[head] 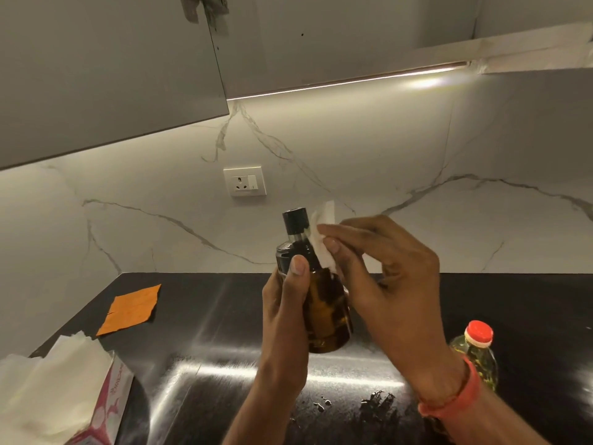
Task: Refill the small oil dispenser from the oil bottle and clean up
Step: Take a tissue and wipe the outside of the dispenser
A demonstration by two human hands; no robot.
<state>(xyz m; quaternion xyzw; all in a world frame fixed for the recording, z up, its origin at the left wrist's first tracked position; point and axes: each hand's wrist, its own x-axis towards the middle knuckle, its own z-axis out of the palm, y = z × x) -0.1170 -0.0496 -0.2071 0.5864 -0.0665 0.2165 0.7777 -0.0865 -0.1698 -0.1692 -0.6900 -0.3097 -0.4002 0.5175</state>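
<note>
Amber glass dispenser [324, 313]: being held up off the counter by the left hand [284, 311], roughly upright with a slight tilt, its black cap [296, 220] on; the body is looking dark and well filled, though the level is hard to read.
Left hand: wrapping round the dispenser's body, thumb lying across the shoulder just below the cap.
Right hand [390, 277]: pinching a white tissue [322, 239] between fingers and thumb and pressing it to the neck on the dispenser's right side.
Step in hand: judging by the cap being on and the tissue at the neck, the pouring is looking finished and the wipe-down of the dispenser is under way.
Oil bottle [475, 351]: standing on the counter to the right, behind the right wrist, red cap [478, 332] on, well apart from the dispenser.
Black counter [205, 316]: showing a few spots and a smear near the front edge, below the hands; these are looking like spilled oil, though that is a judgement.
Tissue box [106, 409]: sitting at the lower left with a sheet sticking up.
Orange cloth [131, 308]: lying flat at the back left of the counter.
Next move calls for: running the tissue round the neck and shoulder while the left hand is turning the dispenser, keeping a firm hold since oily glass is likely slippery, then setting it down and dealing with the marks on the counter.
</note>
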